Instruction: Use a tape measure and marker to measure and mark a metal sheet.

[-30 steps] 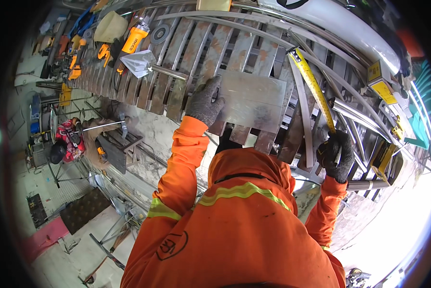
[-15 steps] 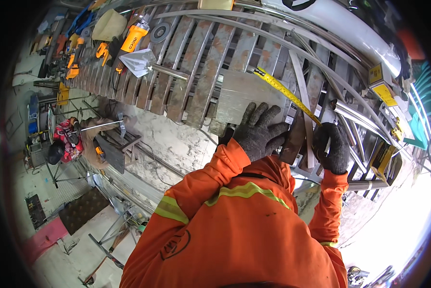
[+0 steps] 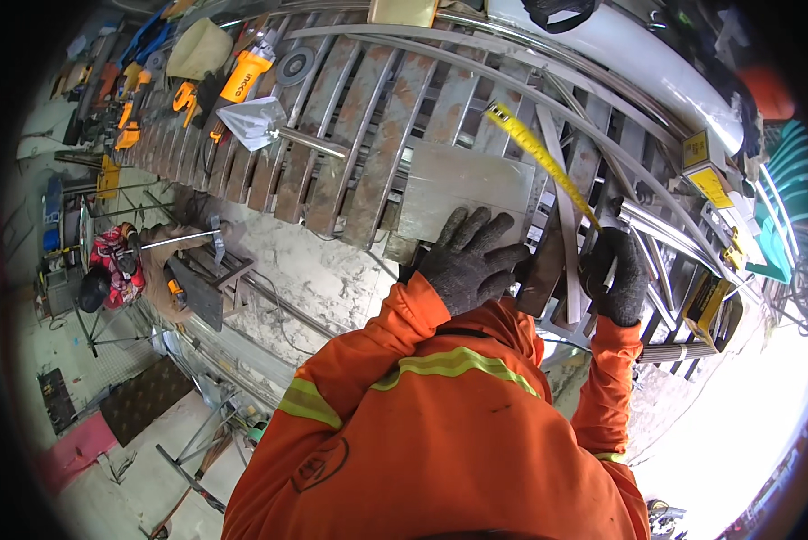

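Note:
A flat grey metal sheet (image 3: 462, 184) lies on the slatted metal bench, near its front edge. My left hand (image 3: 472, 261), in a dark grey glove, rests on the sheet's near edge with its fingers spread. My right hand (image 3: 614, 277), gloved alike, is curled at the right around a tape measure whose case is hidden in the glove. Its yellow blade (image 3: 548, 162) runs out toward the far left, its end beyond the sheet's far right corner. Between my hands lie a brown rusty metal piece (image 3: 543, 274) and a narrow grey strip (image 3: 566, 243).
The bench's rusty slats (image 3: 404, 108) stretch left, bearing a yellow angle grinder (image 3: 246, 76), a grey disc (image 3: 296, 66) and a metal rod. Long bent strips cross the far side, before a white cylinder (image 3: 638, 54). A yellow box (image 3: 705, 166) stands right. Another person (image 3: 116, 265) sits on the left.
The tape blade's end has moved away from the sheet's far right corner, farther out over the slats. My left hand stays spread on the sheet; my right hand keeps its grip.

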`<state>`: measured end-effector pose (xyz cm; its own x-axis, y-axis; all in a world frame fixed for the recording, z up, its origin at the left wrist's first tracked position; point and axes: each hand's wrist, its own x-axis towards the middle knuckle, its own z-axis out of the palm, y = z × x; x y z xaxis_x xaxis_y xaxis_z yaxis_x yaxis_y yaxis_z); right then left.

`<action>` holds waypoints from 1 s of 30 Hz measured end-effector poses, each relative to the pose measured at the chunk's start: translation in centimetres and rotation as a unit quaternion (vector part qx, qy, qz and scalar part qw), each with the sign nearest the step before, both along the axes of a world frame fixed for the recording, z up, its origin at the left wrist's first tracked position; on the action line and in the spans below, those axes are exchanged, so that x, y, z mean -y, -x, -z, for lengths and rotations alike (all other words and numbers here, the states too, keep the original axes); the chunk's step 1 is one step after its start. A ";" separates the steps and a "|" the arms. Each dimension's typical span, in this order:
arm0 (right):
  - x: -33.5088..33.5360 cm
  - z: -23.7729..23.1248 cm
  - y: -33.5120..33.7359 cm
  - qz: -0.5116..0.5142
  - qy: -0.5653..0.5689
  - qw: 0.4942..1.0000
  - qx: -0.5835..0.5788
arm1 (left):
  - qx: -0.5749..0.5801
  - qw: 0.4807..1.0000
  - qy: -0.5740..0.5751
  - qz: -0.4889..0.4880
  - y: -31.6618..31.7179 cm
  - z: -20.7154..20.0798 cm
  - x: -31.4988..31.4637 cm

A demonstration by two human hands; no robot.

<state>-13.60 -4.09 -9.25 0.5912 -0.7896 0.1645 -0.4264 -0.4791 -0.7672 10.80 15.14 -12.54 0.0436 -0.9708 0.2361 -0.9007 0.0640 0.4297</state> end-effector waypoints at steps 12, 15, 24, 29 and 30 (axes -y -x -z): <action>0.0 -0.4 0.1 0.017 0.021 0.999 0.034 | 0.010 1.000 -0.014 0.002 -0.7 -0.1 -0.9; -0.2 0.4 0.0 0.013 0.000 0.999 0.039 | 0.018 1.000 -0.008 -0.001 -0.8 0.0 -1.1; -1.0 0.9 -0.4 0.053 -0.038 0.996 0.057 | -0.034 0.984 0.089 -0.151 -4.4 -0.5 -1.9; -1.6 1.8 0.3 0.050 -0.046 0.995 0.076 | -0.009 0.883 -0.309 -0.354 -7.6 -5.6 0.8; -1.7 1.7 0.2 0.052 -0.043 0.996 0.065 | 0.000 0.887 -0.298 -0.352 -7.6 -5.3 1.2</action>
<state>-13.82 -2.39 -10.91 0.4829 -0.8602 0.1641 -0.3649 -0.3680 -0.8552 18.37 13.91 -7.20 0.6880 -0.6559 -0.3107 -0.6279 -0.7526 0.1985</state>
